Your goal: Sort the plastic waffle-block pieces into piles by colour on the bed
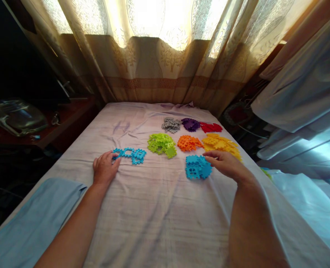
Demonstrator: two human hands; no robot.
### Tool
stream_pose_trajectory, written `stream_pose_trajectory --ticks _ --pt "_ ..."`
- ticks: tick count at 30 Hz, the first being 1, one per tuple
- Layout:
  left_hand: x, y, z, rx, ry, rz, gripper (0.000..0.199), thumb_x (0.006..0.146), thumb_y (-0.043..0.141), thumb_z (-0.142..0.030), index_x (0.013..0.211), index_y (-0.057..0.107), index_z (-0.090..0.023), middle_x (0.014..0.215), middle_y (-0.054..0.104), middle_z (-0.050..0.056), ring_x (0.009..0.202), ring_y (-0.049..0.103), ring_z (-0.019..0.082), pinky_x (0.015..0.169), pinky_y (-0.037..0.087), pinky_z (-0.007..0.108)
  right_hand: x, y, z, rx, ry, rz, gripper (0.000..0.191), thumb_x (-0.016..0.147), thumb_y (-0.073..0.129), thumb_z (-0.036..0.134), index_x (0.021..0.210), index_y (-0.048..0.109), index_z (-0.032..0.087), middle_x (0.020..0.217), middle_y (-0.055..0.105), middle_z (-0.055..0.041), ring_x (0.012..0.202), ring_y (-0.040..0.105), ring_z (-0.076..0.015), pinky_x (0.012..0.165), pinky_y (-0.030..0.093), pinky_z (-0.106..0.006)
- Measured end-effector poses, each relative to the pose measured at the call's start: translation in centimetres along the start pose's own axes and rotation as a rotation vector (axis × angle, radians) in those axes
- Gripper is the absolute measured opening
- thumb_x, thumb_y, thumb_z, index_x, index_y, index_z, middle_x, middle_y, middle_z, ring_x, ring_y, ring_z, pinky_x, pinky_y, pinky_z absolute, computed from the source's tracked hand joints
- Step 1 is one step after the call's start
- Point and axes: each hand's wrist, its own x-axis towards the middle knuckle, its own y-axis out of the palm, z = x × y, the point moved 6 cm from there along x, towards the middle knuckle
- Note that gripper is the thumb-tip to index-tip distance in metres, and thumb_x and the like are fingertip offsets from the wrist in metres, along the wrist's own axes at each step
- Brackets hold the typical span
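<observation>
Several blue lattice pieces (138, 155) lie in a loose group left of the middle of the sheet. My left hand (105, 166) rests at the left end of that group, its thumb and fingers closed on a blue piece. On the right, a pile of blue pieces (194, 167) includes one with a window pattern. My right hand (222, 162) is at this pile's right edge, thumb and forefinger apart and touching or just above it; the frame does not settle which. Green pieces (160, 144) lie between the two blue groups, farther back.
Behind are orange (189, 143), yellow (222, 145), grey (170, 125), purple (191, 124) and red (211, 127) piles. A folded blue cloth (36, 219) lies at the left edge of the sheet (153, 216). Curtains (153, 63) hang behind; a glass jar (21, 117) stands left.
</observation>
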Motion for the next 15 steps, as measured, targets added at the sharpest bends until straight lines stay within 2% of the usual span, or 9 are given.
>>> stream_pose_trajectory --ticks 3,5,7,9,12,15 --pt "-0.5 -0.8 0.2 -0.107 0.024 -0.105 0.025 0.086 0.052 -0.039 0.098 0.065 -0.021 0.124 0.066 0.012 0.115 0.061 0.028 0.102 0.043 0.045 -0.4 0.2 1.9 -0.039 -0.039 0.010 0.029 0.084 0.054 0.038 0.096 0.077 0.024 0.091 0.076 -0.0044 0.081 0.068 -0.0214 0.071 0.050 -0.030" --pt "-1.3 -1.6 -0.7 -0.200 0.071 -0.174 0.031 0.087 0.054 -0.041 0.107 0.061 -0.020 0.124 0.066 0.012 0.115 0.062 0.027 0.100 0.046 0.042 -0.6 0.4 3.3 -0.037 -0.095 0.016 0.028 0.084 0.054 0.037 0.094 0.077 0.024 0.092 0.076 -0.0040 0.082 0.068 -0.0210 0.071 0.050 -0.029" --pt "-2.6 -2.1 -3.1 -0.281 0.172 -0.205 0.040 0.088 0.056 -0.044 0.119 0.055 -0.020 0.123 0.067 0.011 0.115 0.062 0.025 0.102 0.046 0.040 -0.7 1.1 4.7 -0.003 -0.169 0.037 0.027 0.084 0.054 0.035 0.093 0.076 0.023 0.094 0.076 -0.0040 0.084 0.067 -0.0201 0.072 0.050 -0.028" --pt "-4.2 -2.3 -6.5 -0.340 0.317 -0.194 0.044 0.088 0.058 -0.044 0.125 0.051 -0.020 0.123 0.067 0.010 0.114 0.063 0.024 0.103 0.046 0.040 -0.8 2.2 6.1 0.056 -0.233 0.094 0.027 0.085 0.053 0.035 0.093 0.076 0.022 0.093 0.075 -0.0041 0.082 0.067 -0.0190 0.072 0.049 -0.028" --pt "-6.5 -2.0 -11.5 -0.399 0.519 -0.127 0.047 0.089 0.059 -0.039 0.131 0.046 -0.023 0.125 0.066 0.009 0.118 0.061 0.023 0.109 0.042 0.043 -0.9 4.6 7.9 0.198 -0.287 0.213 0.028 0.086 0.055 0.037 0.097 0.073 0.019 0.088 0.074 -0.0039 0.076 0.065 -0.0169 0.069 0.049 -0.027" --pt "-7.8 -1.8 -14.1 -0.455 0.596 -0.100 0.049 0.090 0.059 -0.037 0.134 0.042 -0.024 0.127 0.065 0.009 0.121 0.060 0.023 0.112 0.039 0.047 -1.3 6.9 9.4 0.372 -0.293 0.319 0.034 0.084 0.062 0.037 0.110 0.069 0.017 0.084 0.072 -0.0029 0.071 0.062 -0.0146 0.064 0.047 -0.025"
